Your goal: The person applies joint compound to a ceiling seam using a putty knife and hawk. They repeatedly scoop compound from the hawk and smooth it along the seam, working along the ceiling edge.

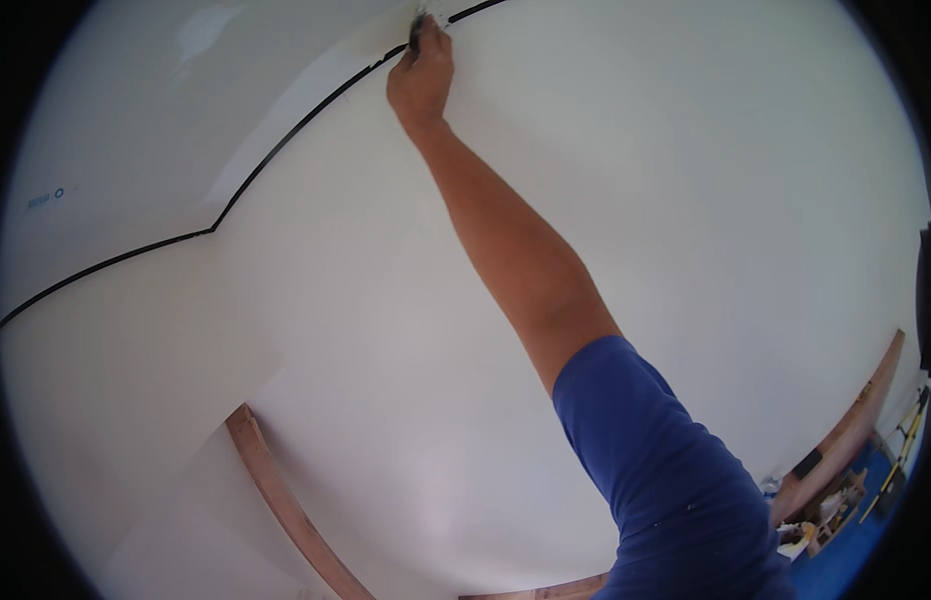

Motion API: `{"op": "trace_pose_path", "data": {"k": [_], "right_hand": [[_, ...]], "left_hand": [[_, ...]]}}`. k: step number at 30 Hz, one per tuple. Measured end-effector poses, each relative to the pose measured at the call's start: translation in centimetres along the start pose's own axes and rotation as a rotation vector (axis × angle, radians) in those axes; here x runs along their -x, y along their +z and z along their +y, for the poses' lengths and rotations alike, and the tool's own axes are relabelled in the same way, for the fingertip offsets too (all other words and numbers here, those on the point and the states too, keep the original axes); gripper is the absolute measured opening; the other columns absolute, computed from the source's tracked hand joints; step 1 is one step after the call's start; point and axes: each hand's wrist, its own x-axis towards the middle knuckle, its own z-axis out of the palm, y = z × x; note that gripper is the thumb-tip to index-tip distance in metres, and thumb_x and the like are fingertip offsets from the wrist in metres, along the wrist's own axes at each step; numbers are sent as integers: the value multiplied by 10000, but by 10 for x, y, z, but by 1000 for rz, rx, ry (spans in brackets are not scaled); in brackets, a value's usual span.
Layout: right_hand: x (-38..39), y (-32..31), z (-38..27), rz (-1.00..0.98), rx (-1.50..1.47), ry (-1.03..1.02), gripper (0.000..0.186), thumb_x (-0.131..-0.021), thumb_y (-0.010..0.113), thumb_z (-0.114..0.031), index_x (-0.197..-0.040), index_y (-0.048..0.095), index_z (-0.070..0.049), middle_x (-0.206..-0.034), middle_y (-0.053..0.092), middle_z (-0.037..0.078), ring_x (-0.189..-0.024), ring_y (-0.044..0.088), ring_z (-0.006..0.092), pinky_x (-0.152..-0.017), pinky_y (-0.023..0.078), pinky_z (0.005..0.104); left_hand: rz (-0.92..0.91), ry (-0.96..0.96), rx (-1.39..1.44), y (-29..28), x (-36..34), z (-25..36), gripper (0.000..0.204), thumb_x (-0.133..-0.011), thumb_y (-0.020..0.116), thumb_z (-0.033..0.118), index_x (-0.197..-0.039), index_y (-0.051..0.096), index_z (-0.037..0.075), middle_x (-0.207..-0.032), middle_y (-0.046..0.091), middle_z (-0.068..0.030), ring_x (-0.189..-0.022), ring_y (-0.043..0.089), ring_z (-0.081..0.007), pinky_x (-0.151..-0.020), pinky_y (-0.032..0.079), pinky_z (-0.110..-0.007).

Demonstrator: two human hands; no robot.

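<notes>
My right hand reaches high up to the line where the white wall meets the ceiling. Its fingers are closed round a putty knife with a dark handle; a whitish, smeared part shows above the fingers, partly cut off by the top edge. A narrow black strip runs along the joint between wall and ceiling, and the hand covers a stretch of it. White smears lie around the tool. My left hand is out of the picture.
A wooden board leans at the lower left. Another long brown board rises at the right. Beyond it are a blue floor covering, a yellow pole and assorted items. Low along the wall lies a wooden piece.
</notes>
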Motion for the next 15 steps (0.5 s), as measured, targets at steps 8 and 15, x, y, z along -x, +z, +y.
{"op": "trace_pose_path", "data": {"k": [8, 15], "right_hand": [[93, 60, -45, -97, -39, 47, 626, -871, 495, 179, -1489, 409, 142, -1479, 464, 343, -1330, 491, 498, -1138, 444, 489], [123, 12, -64, -297, -30, 41, 491, -937, 465, 87, -1426, 516, 67, -1366, 593, 269, -1237, 576, 443, -1046, 498, 473]], "left_hand": [[-12, -405, 667, -65, 34, 35, 228, -1067, 504, 241, -936, 598, 79, -662, 586, -52, -555, 563, -190, -527, 481, -376], [-27, -346, 1304, -59, -28, 101, 254, -1070, 508, 276, -952, 598, 70, -677, 565, -29, -497, 479, -156, -464, 419, -310]]}}
